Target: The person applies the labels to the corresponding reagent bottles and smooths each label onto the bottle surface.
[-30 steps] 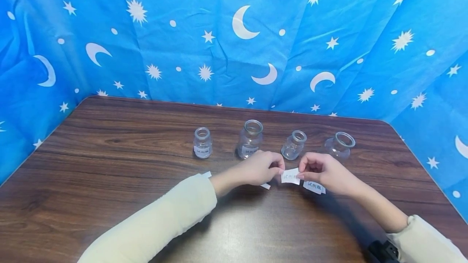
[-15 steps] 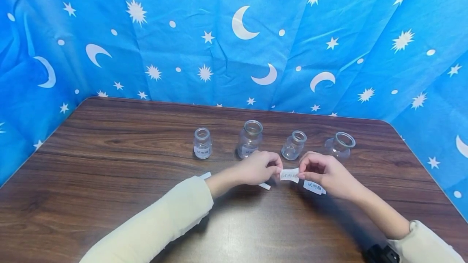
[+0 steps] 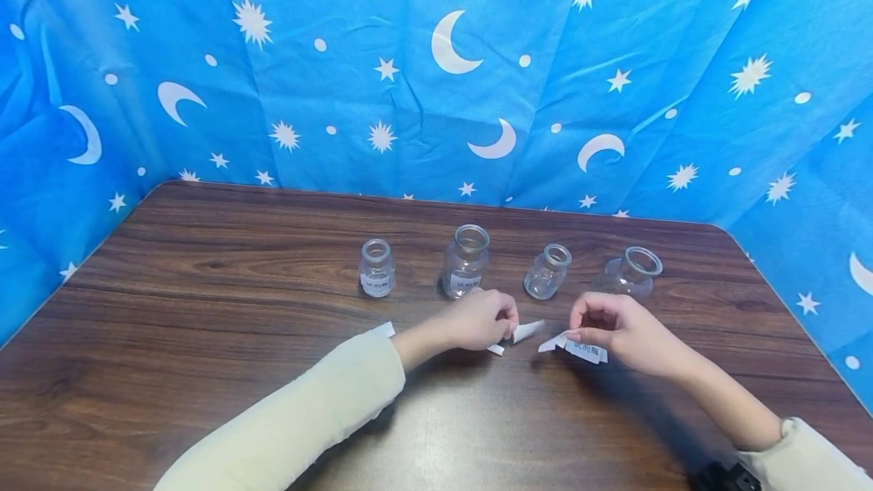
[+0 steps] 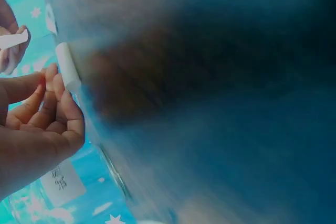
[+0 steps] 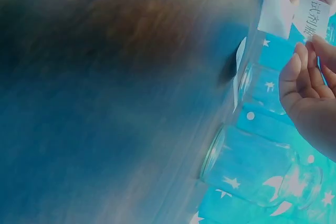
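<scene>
My left hand pinches a blank white paper slip between thumb and fingers. To its right, my right hand pinches a white paper label, seen tilted from the head. Handwriting on this label shows in the right wrist view, beside a blank white piece. Another handwritten label lies under my right fingertips on the table. Beyond the hands stand a small glass bottle and a larger glass bottle, both bearing handwritten labels.
A small glass bottle and a wide-mouthed glass bottle without visible labels stand at the right of the row. White paper strips lie near my left hand on the wooden table. A blue curtain hangs behind.
The paper stretched between both hands has come apart into two pieces. My left hand has drawn left and slightly down with one, my right hand slightly right with the other.
</scene>
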Motion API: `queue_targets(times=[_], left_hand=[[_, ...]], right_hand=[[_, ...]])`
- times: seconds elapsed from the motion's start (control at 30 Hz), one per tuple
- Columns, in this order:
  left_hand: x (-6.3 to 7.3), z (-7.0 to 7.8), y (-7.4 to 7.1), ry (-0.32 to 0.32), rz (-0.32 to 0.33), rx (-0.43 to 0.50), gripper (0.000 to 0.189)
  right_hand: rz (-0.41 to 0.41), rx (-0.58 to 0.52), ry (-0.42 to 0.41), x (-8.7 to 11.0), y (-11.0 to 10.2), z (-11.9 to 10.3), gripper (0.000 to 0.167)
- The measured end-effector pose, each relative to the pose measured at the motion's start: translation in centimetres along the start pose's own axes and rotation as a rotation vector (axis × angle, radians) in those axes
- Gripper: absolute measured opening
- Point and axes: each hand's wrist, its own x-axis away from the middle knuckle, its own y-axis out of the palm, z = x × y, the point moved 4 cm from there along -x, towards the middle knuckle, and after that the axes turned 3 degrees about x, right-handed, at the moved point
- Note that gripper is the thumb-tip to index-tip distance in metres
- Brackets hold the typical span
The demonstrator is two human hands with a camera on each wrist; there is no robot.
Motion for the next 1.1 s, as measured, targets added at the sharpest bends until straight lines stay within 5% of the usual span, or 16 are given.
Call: queue_targets(times=[0.33,0.7,1.1], left_hand=[[0.0,0.3,0.6,-0.057,-0.041,-0.15,0.008],[-0.1,2.0,-0.9,0.086,0.03,0.054,0.011],[-0.5,2.3,-0.4,0.128,0.099,0.04,0.006]], right_hand=[[-0.039,-0.041,0.026,0.2,0.0,0.6,0.015],[0.033,-0.018,0.155,0.0,-0.5,0.7,0.011],[0.067,-0.037,0.128,-0.6,-0.4,0.4,0.009]])
